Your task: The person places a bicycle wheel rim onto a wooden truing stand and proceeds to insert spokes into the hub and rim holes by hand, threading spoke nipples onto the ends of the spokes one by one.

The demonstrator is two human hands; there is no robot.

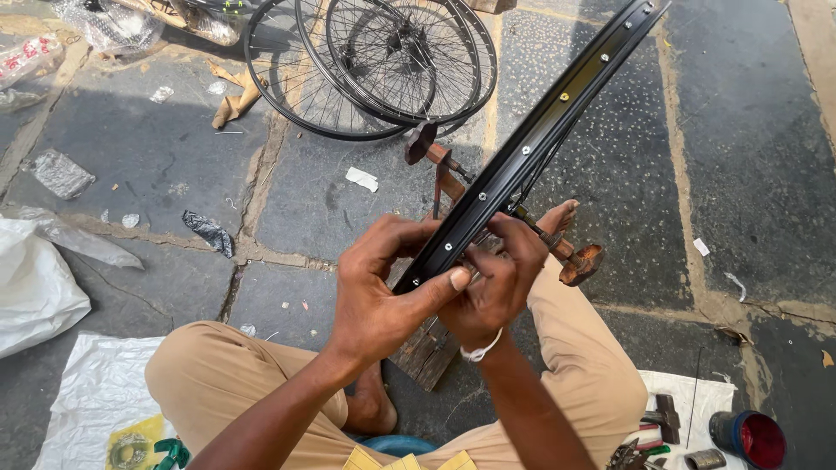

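Note:
A black bicycle wheel rim (557,113) runs edge-on from my hands up to the top right, with small nipple holes along its inner channel. My left hand (383,287) grips the rim's near end, thumb pressed across it. My right hand (501,278) holds the same end from the other side, fingers curled at a spoke nipple; whether it holds a small tool is unclear. The rim sits in a rusty wooden and metal truing stand (453,187) between my legs. Thin spokes (544,161) show beneath the rim.
Several spoked black wheels (383,61) lie on the stone paving at the back. A white plastic sheet (96,392) lies at left, a white bag (30,287) beside it. Tools and a red-lidded tin (751,438) sit on a sheet at lower right. Litter dots the pavement.

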